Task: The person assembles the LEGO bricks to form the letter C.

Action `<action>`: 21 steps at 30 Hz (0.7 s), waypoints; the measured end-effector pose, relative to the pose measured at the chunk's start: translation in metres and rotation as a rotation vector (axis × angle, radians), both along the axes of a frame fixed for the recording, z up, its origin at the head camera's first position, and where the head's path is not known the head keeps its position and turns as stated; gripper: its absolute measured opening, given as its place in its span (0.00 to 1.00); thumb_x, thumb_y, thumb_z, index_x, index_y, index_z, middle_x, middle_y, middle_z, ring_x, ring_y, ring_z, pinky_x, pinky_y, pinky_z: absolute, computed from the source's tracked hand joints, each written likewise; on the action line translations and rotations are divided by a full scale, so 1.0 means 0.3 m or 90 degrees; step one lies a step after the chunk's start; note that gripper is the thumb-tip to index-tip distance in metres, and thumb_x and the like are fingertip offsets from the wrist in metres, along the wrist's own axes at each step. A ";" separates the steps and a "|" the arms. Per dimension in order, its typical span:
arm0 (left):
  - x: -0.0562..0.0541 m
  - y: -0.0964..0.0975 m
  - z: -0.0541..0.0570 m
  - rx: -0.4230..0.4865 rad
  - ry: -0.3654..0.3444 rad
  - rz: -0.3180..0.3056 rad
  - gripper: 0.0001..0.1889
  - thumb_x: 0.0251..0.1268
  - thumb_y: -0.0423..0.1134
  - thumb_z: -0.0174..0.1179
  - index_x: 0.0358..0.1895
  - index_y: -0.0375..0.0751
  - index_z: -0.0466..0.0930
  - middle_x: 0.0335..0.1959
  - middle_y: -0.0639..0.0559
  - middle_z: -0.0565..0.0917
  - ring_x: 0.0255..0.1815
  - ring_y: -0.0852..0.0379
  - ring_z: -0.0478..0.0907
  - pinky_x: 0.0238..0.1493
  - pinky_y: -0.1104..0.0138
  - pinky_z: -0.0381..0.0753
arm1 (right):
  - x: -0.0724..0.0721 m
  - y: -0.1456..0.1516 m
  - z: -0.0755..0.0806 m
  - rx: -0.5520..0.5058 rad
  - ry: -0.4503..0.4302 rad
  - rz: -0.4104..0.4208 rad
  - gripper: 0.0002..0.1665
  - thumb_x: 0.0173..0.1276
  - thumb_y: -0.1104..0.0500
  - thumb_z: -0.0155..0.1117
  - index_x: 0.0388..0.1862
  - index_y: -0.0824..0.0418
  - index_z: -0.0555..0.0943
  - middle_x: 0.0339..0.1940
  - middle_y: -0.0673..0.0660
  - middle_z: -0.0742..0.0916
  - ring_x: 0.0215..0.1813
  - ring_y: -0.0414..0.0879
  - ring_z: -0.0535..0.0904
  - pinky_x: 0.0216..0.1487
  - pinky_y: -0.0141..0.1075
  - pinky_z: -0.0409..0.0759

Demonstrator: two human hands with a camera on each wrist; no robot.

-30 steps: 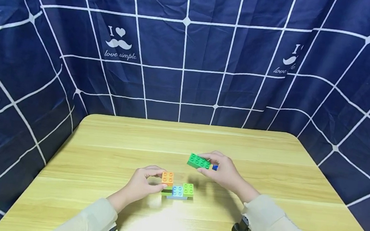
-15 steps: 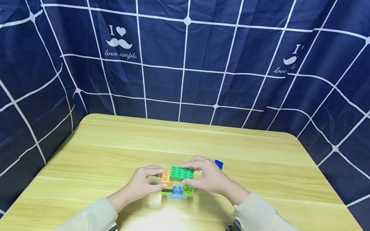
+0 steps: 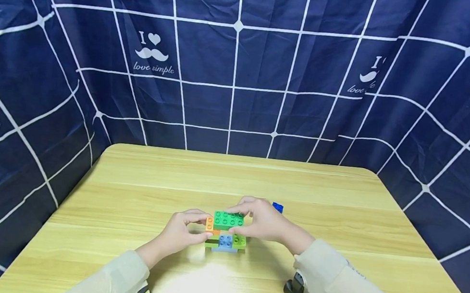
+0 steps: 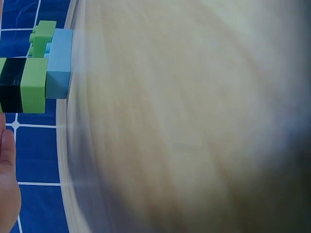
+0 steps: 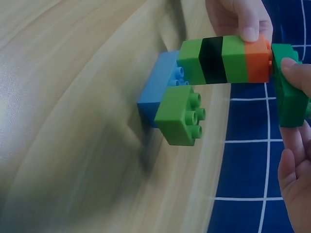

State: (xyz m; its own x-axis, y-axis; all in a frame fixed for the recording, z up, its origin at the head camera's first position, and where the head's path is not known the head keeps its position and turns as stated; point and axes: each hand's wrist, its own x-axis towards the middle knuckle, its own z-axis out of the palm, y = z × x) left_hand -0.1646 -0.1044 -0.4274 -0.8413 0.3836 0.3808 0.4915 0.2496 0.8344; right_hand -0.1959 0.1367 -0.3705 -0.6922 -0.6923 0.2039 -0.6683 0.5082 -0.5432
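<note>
My left hand (image 3: 180, 234) pinches the orange brick (image 3: 209, 224) at the top of a toy-brick column. Below the orange, the right wrist view shows a lime brick (image 5: 234, 59), a black brick (image 5: 212, 60) and another lime brick (image 5: 190, 61). That column rises from one end of a light blue base brick (image 5: 158, 82); a separate lime brick (image 5: 177, 115) sits on the other end, studs bare. Between thumb and fingers, my right hand (image 3: 267, 223) holds a long green brick (image 3: 228, 219) level, one end overlapping the orange brick, its underside right at the orange studs.
A dark blue brick (image 3: 278, 208) lies on the wooden table (image 3: 149, 170) behind my right hand. Blue curtains (image 3: 196, 103) with white grid lines surround the table's back and sides. A black wrist camera (image 3: 294, 287) hangs under my right sleeve.
My right hand has brought the green brick left and toward me, from beyond the build to over the orange brick. The dark blue brick has come into fuller view. My left hand keeps its place.
</note>
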 end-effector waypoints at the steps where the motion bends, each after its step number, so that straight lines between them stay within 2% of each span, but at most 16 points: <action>1: -0.008 -0.001 -0.015 0.000 0.000 0.001 0.16 0.50 0.26 0.69 0.46 0.30 0.83 0.43 0.44 0.83 0.42 0.53 0.80 0.47 0.48 0.79 | 0.000 -0.001 0.003 0.004 -0.001 0.003 0.24 0.56 0.52 0.74 0.53 0.55 0.83 0.38 0.42 0.82 0.37 0.36 0.75 0.38 0.43 0.79; 5: -0.043 -0.007 -0.077 0.007 0.000 -0.001 0.17 0.50 0.28 0.70 0.47 0.33 0.83 0.44 0.47 0.83 0.43 0.53 0.80 0.48 0.50 0.80 | -0.001 -0.005 0.015 0.013 -0.002 0.011 0.24 0.56 0.52 0.74 0.52 0.56 0.84 0.38 0.42 0.82 0.38 0.36 0.76 0.40 0.41 0.79; 7: -0.049 -0.010 -0.087 0.010 0.000 -0.003 0.17 0.51 0.30 0.71 0.47 0.35 0.84 0.44 0.49 0.83 0.43 0.54 0.80 0.48 0.53 0.80 | 0.000 -0.007 0.019 0.018 -0.002 0.011 0.24 0.56 0.53 0.75 0.52 0.57 0.84 0.37 0.43 0.82 0.39 0.36 0.76 0.42 0.41 0.79; 11: -0.051 -0.013 -0.093 0.018 0.002 -0.007 0.16 0.50 0.32 0.72 0.46 0.38 0.84 0.43 0.53 0.83 0.42 0.55 0.80 0.49 0.56 0.80 | 0.003 -0.013 0.025 0.031 0.000 0.011 0.23 0.55 0.55 0.75 0.51 0.59 0.84 0.36 0.43 0.82 0.38 0.36 0.76 0.43 0.40 0.79; 15: -0.048 -0.013 -0.089 0.014 0.014 -0.004 0.15 0.50 0.33 0.72 0.45 0.38 0.85 0.42 0.53 0.83 0.41 0.56 0.80 0.48 0.54 0.80 | 0.008 -0.018 0.032 0.039 -0.006 0.007 0.23 0.53 0.57 0.76 0.50 0.60 0.84 0.34 0.43 0.81 0.36 0.36 0.75 0.40 0.38 0.79; 21: -0.049 -0.012 -0.084 0.004 0.005 -0.007 0.16 0.50 0.32 0.71 0.46 0.39 0.83 0.39 0.55 0.83 0.42 0.55 0.79 0.50 0.53 0.79 | 0.012 -0.024 0.040 0.053 -0.016 -0.007 0.23 0.53 0.58 0.76 0.49 0.60 0.85 0.31 0.42 0.80 0.34 0.38 0.76 0.36 0.33 0.77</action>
